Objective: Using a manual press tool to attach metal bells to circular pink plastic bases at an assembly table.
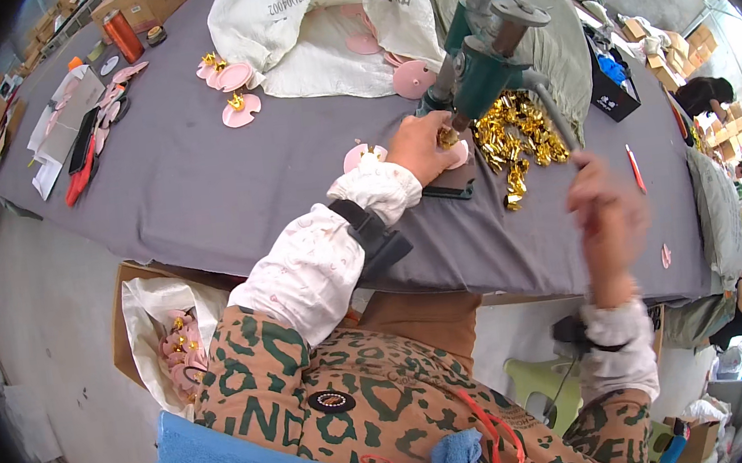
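My left hand [419,149] is closed at the base of a green hand press [483,79], its fingers pinching a pink disc [457,155] with a gold piece on it, right under the ram. Beside that hand lies another pink disc [354,157]. My right hand [609,220] is smeared by motion just below the end of the press lever [555,113]; whether its fingers wrap the lever is unclear. A heap of shiny gold crown pieces [519,134] sits right of the press.
Pink discs with gold crowns [240,110] lie at the far left of a white sack [325,55] holding more discs. Below the table edge, a lined box [136,319] contains finished-looking pink pieces. A red pen [635,169] and a black bin [615,97] are on the right.
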Demonstrator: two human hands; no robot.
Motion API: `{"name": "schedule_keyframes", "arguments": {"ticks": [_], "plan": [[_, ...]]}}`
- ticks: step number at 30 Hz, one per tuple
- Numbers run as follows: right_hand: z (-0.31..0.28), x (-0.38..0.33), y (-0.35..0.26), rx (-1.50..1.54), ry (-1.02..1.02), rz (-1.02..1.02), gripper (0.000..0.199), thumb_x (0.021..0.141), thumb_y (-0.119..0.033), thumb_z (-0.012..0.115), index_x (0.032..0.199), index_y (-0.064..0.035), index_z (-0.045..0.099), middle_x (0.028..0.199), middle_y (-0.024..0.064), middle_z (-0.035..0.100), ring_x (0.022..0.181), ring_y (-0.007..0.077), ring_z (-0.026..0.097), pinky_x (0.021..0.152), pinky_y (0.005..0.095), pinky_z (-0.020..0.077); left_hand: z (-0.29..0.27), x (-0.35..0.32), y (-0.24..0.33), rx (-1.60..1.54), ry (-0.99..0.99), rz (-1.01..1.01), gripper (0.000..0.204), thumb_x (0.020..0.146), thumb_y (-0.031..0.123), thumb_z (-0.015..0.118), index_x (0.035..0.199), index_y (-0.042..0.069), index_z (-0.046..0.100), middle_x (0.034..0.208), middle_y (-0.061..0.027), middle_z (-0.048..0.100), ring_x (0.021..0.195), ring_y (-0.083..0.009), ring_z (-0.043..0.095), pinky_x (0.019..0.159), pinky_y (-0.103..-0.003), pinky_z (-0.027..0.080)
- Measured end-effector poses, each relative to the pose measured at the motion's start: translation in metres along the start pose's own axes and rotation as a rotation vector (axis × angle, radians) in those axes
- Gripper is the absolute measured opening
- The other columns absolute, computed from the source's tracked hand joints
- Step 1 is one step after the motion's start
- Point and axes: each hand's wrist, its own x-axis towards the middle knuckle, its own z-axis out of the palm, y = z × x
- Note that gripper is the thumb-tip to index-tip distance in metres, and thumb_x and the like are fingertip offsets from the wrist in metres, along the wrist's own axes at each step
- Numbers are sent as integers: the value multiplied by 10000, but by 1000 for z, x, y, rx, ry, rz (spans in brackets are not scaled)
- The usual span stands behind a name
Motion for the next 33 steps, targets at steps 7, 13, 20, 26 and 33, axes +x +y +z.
{"name": "schedule_keyframes", "arguments": {"ticks": [7, 13, 20, 26, 33], "plan": [[-72, 208, 18, 341, 170, 379, 215, 912, -107, 462, 977, 62, 578, 581, -13, 346, 564, 134, 412, 772, 335, 486, 9, 3, 14, 106, 89, 27, 409, 709, 226, 726, 1068, 62, 619, 944, -158, 637, 899, -334, 584, 816, -399, 466], [-32, 229, 9, 383, 343, 468, 176, 819, -67, 375, 886, 4, 522, 520, 13, 417, 461, 174, 436, 498, 312, 433, -62, 14, -29, -313, 230, -123, 336, 771, 162, 711, 1066, 23, 627, 852, -99, 665, 737, -106, 614, 656, -249, 500], [-54, 233, 28, 306, 231, 455, 306, 903, -114, 425, 1122, 64, 544, 598, -11, 394, 583, 140, 462, 713, 310, 526, -122, -15, 4, 734, -419, -96, 391, 678, 342, 704, 1028, 172, 661, 925, -127, 674, 870, -312, 645, 780, -401, 507], [-53, 230, 25, 303, 204, 481, 329, 873, -116, 436, 1136, 45, 551, 608, -22, 414, 584, 124, 490, 711, 293, 543, -101, -30, -14, 580, -386, -208, 408, 712, 376, 692, 1062, 169, 656, 958, -138, 668, 892, -315, 640, 764, -403, 498], [-58, 229, 41, 341, 247, 496, 303, 915, -137, 473, 1148, 41, 549, 586, -27, 395, 552, 120, 446, 592, 243, 452, -260, -141, -41, 171, -210, -468, 362, 780, 331, 690, 1057, 101, 659, 766, -58, 632, 699, -117, 568, 602, -270, 448]]}}
